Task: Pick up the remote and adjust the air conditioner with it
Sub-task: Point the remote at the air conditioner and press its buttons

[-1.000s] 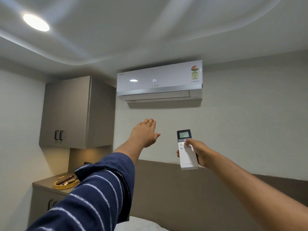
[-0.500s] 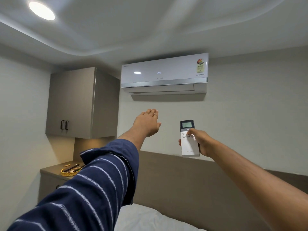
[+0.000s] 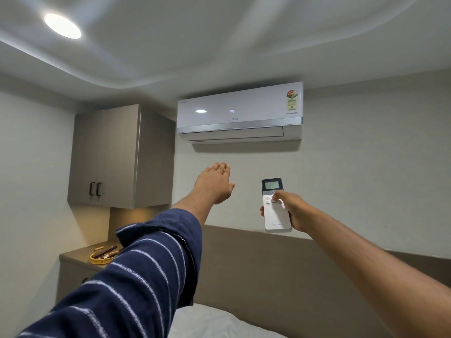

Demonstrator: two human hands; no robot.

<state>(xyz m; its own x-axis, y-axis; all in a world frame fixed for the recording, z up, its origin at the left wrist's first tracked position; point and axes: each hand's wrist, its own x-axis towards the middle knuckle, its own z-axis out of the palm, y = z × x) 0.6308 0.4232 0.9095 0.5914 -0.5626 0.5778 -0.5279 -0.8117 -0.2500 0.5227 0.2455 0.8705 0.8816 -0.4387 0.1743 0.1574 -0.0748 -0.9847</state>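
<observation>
A grey side counter at lower left bears a woven yellow tray; its contents are hard to make out. Above hangs a grey two-door wall cabinet. The left hand reaches out flat, fingers spread open, below the white wall-mounted air conditioner reading 24. The right hand grips the slim white remote, thumb on its buttons; its screen is illegible

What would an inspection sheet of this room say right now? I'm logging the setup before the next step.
Surface: side cabinet top, partly hidden by sleeve.
Job's things: remote upright, screen lit; air conditioner wall-mounted, display reads 24.
Clutter: woven tray holding small items.
Grippers: right hand grips remote, thumb on buttons; left hand open, fingers extended, empty.
Cables: nothing seen.
Surroundings: wall cabinet, ceiling light on, bed below.
</observation>
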